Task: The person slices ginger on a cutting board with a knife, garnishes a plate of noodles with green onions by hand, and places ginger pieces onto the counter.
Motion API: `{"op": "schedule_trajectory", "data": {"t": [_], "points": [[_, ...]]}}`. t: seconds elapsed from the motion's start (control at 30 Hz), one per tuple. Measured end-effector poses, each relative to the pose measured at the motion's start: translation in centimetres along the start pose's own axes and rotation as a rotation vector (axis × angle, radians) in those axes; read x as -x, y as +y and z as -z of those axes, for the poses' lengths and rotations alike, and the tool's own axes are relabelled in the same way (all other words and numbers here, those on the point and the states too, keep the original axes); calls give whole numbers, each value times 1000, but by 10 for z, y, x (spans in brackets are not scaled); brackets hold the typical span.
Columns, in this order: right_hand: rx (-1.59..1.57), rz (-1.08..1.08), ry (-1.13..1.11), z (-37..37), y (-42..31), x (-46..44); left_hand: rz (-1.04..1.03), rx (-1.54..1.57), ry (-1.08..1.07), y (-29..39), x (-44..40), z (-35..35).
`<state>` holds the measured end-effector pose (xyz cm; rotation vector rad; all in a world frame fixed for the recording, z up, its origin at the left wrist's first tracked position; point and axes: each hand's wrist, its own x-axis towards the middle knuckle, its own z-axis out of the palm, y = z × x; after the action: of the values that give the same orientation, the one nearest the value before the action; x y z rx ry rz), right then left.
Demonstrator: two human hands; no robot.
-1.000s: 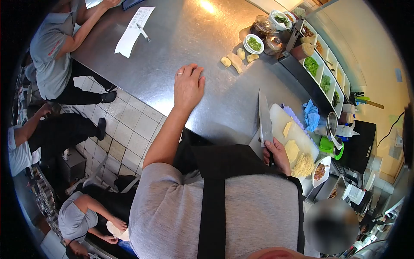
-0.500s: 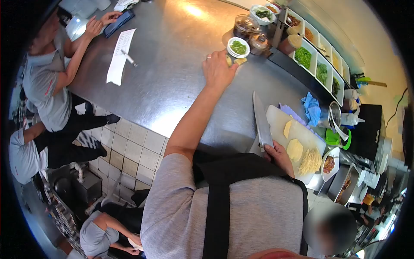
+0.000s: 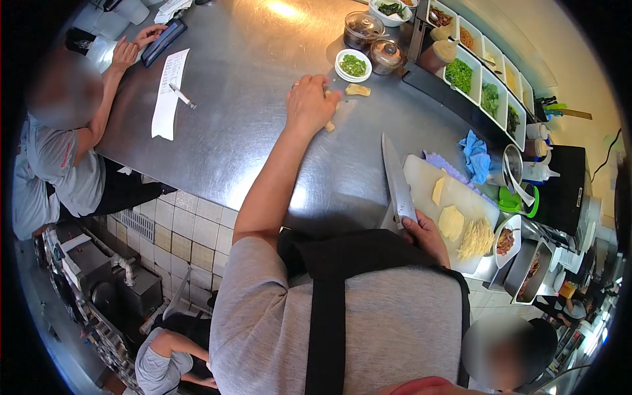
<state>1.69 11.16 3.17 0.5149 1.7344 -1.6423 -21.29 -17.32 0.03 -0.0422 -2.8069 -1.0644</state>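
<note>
My left hand (image 3: 309,102) curls over several pale yellow pieces, which look like peeled ginger (image 3: 330,126), and their edges show at its fingers. Another piece (image 3: 357,89) lies just right of it, below a white bowl of chopped greens (image 3: 353,65). With my right hand (image 3: 424,236) I grip a large knife (image 3: 397,178) by its handle, blade pointing away over the steel table. Beside the knife is a white cutting board (image 3: 421,172) with a flat yellow piece (image 3: 438,191), round slices (image 3: 451,222) and a pile of thin shreds (image 3: 476,239).
Lidded glass jars (image 3: 387,56) and a rack of ingredient trays (image 3: 459,76) line the far right. A blue cloth (image 3: 474,157) lies behind the board. To the left are a paper (image 3: 164,105) with a pen, and a person's hands (image 3: 123,52) by a phone (image 3: 163,43).
My left hand reached right to the yellow pieces, closed over some and drew back left with them. My right hand still holds the knife. The view has shifted.
</note>
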Motion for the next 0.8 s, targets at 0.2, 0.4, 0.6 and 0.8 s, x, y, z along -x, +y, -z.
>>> {"op": "schedule_trajectory", "data": {"t": [0.2, 0.4, 0.6, 0.8], "points": [[-2, 9, -12, 3, 0, -1, -54, 91, -63, -18, -43, -15], [21, 50, -42, 5, 4, -5, -90, -35, -99, -13, -52, -13], [111, 61, -58, 6, 2, -5, -197, -101, -42, -22, -55, -23], [31, 43, -26, 1, 1, 1, -151, -55, -76, -21, -60, -13]]}}
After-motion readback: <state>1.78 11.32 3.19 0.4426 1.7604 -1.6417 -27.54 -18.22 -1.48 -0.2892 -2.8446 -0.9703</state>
